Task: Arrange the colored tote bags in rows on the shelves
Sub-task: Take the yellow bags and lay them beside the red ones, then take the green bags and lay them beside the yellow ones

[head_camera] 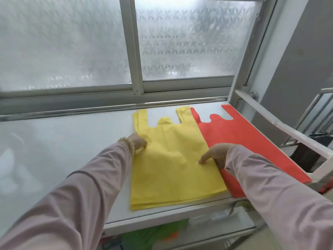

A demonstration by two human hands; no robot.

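Two colours of tote bag lie side by side on the top shelf (72, 141) under the frosted window (189, 42): a small stack of yellow tote bags (173, 174) in the middle and a red tote bag (243, 139) just to its right, the yellow edge overlapping the red one a little. Both sets have their handles pointing toward the glass and their bottoms at the front lip, which I take to be the start of a row. From where I stand, the person leans in with both sleeves stretched out. The left hand (139, 143), with a bead bracelet (126, 141) at the wrist, sits on the stack's left edge with its fingers bent down onto the cloth. The right hand (216, 155) sits at the stack's right edge, where it meets the red, with one digit pressed into the fabric. Seen from behind the knuckles, I cannot tell whether either grip is clamped on the cloth or merely pressing on it. My guess is that the hands bracket the stack to square it and set it flush beside the red. Soft wrinkles between the hands suggest the thin fabric bunches easily, so a sideways shove could rumple it. On a lower shelf, green cloth (153, 233) and a bit of orange show, too blurred to read.
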